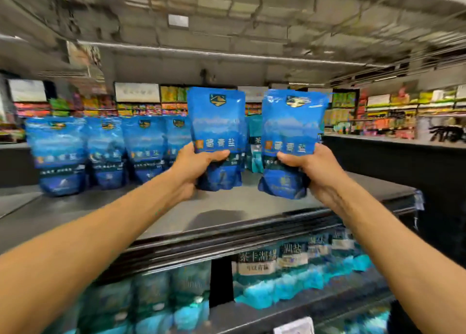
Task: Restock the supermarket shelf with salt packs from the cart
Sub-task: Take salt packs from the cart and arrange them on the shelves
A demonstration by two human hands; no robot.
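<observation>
While arms reach out, hands each grip an upright salt pack: left hand (195,168), right hand (311,168).

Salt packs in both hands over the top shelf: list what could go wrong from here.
1. The left hand and right hand each grip a blue salt pack low down, so the tall upper parts may flop or slip.
2. Setting the left pack down could knock the row of standing packs beside it.
3. The bare stretch of the top shelf runs to the front edge; a pack placed too near could tip off.
</observation>
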